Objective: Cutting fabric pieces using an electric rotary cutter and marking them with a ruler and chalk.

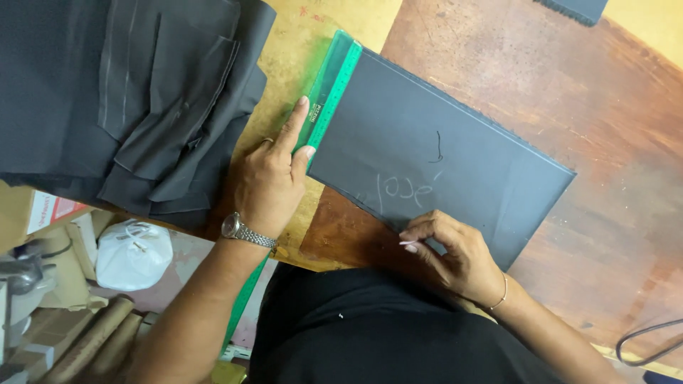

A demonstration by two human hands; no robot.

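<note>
While your workbench carries everything, the dark stack of cut fabric pieces lies at its left end, well apart from the work. Nearer you lies the dark rectangular panel, flat on the wood, with pale chalk marks near its lower edge. Along its left edge sits the green ruler, one end running off the bench toward your lap.

Your left hand reaches in with the wrist straight, forefinger stretched along the ruler and thumb against it, pressing down rather than gripping. If that pressure eases, I judge the ruler could skate off the panel edge and any line would wander.

Your right hand rests on the panel's near corner, fingers curled shut around a thin pale sliver of chalk. Too heavy a lean there could drag the cloth askew.
</note>
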